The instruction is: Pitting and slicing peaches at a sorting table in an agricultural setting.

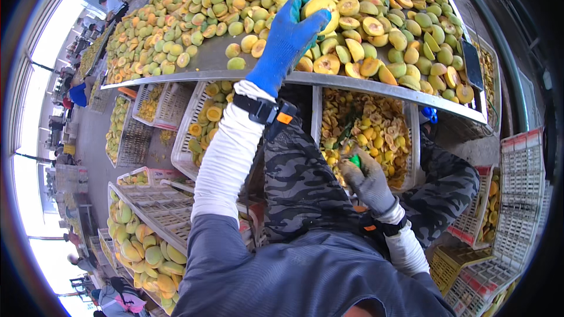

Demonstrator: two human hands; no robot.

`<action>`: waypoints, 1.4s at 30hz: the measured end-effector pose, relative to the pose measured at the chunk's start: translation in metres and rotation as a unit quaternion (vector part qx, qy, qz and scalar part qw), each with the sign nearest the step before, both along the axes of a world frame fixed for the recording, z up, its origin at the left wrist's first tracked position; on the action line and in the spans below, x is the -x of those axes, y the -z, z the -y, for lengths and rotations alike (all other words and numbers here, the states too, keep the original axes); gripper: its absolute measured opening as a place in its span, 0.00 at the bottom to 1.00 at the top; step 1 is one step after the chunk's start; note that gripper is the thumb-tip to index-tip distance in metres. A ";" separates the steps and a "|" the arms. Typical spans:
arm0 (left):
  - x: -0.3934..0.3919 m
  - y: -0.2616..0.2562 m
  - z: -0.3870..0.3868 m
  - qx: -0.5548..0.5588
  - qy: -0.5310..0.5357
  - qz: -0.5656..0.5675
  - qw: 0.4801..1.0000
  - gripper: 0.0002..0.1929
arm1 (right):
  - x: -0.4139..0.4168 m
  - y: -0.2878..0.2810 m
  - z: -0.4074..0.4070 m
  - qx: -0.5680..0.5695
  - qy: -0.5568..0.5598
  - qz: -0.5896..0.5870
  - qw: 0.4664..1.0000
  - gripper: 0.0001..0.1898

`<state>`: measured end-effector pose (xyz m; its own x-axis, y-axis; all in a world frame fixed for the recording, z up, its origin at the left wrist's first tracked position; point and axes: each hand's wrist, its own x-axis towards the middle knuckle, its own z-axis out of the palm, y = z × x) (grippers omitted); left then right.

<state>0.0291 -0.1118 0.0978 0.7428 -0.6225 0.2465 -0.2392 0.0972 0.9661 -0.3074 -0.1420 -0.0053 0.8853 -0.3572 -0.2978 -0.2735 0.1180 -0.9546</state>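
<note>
My left hand [286, 42], in a blue coated glove, is raised over the near part of a metal table [209, 53]. Its fingers and thumb curl around a yellow peach [325, 9]; whether this is whole or a half is hard to tell. Many cut peach halves [372, 26], some with stones in them, are heaped around it. Lower down, my right hand [372, 185] wears a soiled grey glove and grips a small tool with a green handle [355, 160]. The tool's working end cannot be made out. Beneath that hand stands a white plastic crate [413, 141] with stones and fruit scraps.
The table's raised metal rim [379, 88] runs between my hands. A white crate of pitted halves [183, 152] stands left of my camouflage-clad legs. More fruit-filled crates [132, 143] flank me, with stacked crates [520, 185] at right. Several people work far left.
</note>
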 end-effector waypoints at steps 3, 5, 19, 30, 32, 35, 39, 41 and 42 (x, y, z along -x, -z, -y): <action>0.045 0.043 -0.005 0.104 0.005 -0.175 0.979 0.22 | -0.010 -0.013 -0.010 0.005 0.003 -0.019 1.000 0.10; 0.079 0.054 -0.008 0.014 0.008 -0.208 0.978 0.20 | -0.001 0.002 -0.005 0.028 0.025 0.013 0.999 0.11; 0.218 0.161 -0.024 0.111 0.095 -0.400 0.905 0.35 | 0.029 0.034 0.035 0.271 0.066 0.006 0.960 0.22; 0.233 0.158 -0.016 0.052 0.040 -0.277 0.959 0.30 | 0.031 0.062 0.040 0.290 0.071 0.065 0.952 0.16; 0.236 0.159 -0.014 0.053 0.030 -0.266 0.962 0.29 | 0.032 0.065 0.042 0.308 0.055 0.079 0.947 0.14; 0.238 0.170 -0.010 0.075 0.008 -0.264 0.961 0.27 | 0.030 0.066 0.042 0.271 0.054 0.079 0.958 0.13; 0.240 0.170 -0.006 0.057 -0.006 -0.242 0.969 0.26 | 0.028 0.070 0.045 0.174 0.044 0.062 0.982 0.13; 0.237 0.173 -0.005 0.046 -0.022 -0.216 0.975 0.29 | 0.027 0.070 0.044 0.169 0.039 0.057 0.983 0.14; 0.238 0.172 -0.004 0.041 -0.022 -0.222 0.974 0.27 | 0.027 0.070 0.038 0.179 0.048 0.064 0.981 0.14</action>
<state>-0.2087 -0.1074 -0.0738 0.8135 -0.5788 -0.0568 0.1943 0.1783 0.9646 -0.3345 -0.1802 -0.0751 0.8647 -0.5017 -0.0260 -0.1523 -0.2126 -0.9652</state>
